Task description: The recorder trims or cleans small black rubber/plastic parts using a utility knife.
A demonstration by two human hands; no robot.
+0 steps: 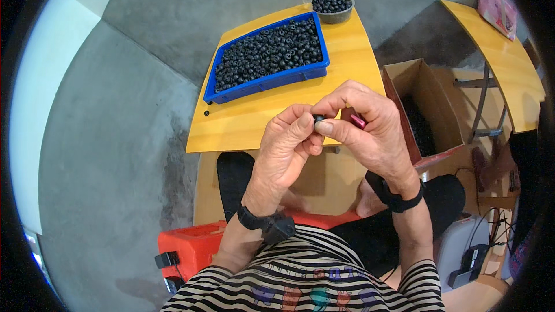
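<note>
A small black round part [318, 118] is pinched between the fingertips of both my hands, in front of the table's near edge. My left hand [280, 150] is closed on it from the left, thumb and forefinger together. My right hand [373, 130] grips it from the right with thumb and forefinger. A shiny pink slim object [358, 121] is tucked in my right palm, its kind mostly hidden by the fingers. Beyond my hands a blue tray [272, 84] is heaped with black ring-shaped parts [269, 52].
The tray stands on a yellow table [352, 60]. A clear bowl [335, 17] of black parts sits at its far corner; a loose black part [206, 113] lies near the left edge. A cardboard box [448, 107] with dark pieces is right of the table. Another yellow table [491, 40] stands far right.
</note>
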